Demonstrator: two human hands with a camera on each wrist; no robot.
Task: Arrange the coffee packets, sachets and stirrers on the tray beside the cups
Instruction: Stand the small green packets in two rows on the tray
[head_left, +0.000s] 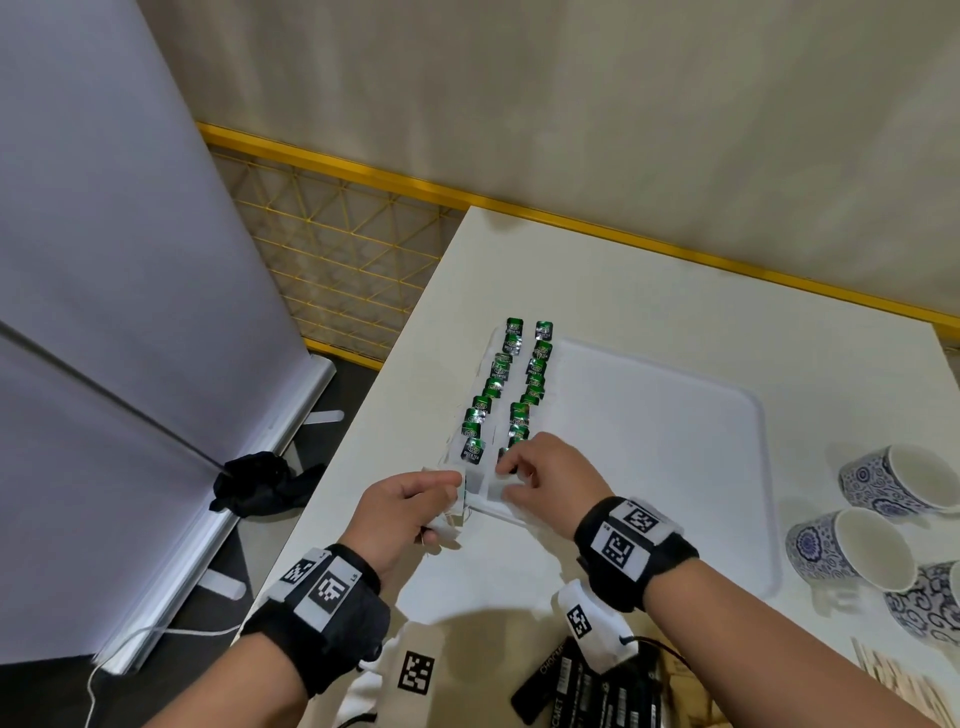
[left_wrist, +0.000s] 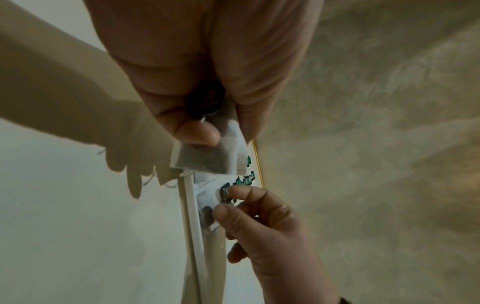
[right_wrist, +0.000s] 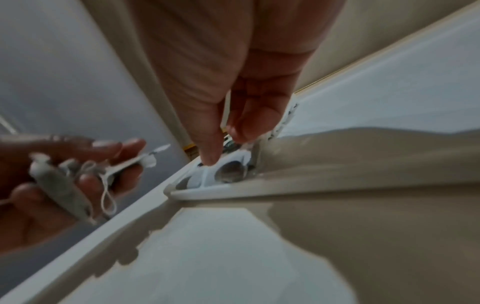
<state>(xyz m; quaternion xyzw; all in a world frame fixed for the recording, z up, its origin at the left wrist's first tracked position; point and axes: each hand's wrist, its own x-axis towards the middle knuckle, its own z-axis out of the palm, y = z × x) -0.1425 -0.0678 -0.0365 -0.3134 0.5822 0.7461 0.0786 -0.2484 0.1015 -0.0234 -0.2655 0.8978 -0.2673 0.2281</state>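
— White tray (head_left: 675, 415) on a white table (head_left: 623, 270); what lies on it?

— Two rows of tea bags with green tags (head_left: 511, 384) run along its left side, from the far corner toward the near edge; the rest of the tray's floor is bare.

— And the left hand (head_left: 400, 512)?

— It hovers just off the tray's near left corner; fingers curled round a bunch of tea bags (left_wrist: 207, 160), thumb pressing them against the fingers; loose strings hang from the bunch in the right wrist view.

— The right hand (head_left: 545, 478)?

— At the near end of the right-hand row; thumb and fingertips (left_wrist: 241, 192) pinch a tea bag (head_left: 506, 488) that sits on the tray just inside the rim; the fingers are bent down onto it, not spread.

— Where are the cups?

— Blue-and-white patterned cups (head_left: 857, 540) lie on their sides on the table to the right of the tray, apart from it; wooden stirrers (head_left: 893, 680) lie in a pile near the table's front right; dark packets (head_left: 587, 691) lie at the near edge, partly under the right forearm.

— Anything off the table?

— A black glove (head_left: 260, 483) on the floor by a white roll-up screen (head_left: 130, 312); a yellow mesh fence (head_left: 332, 260) behind.
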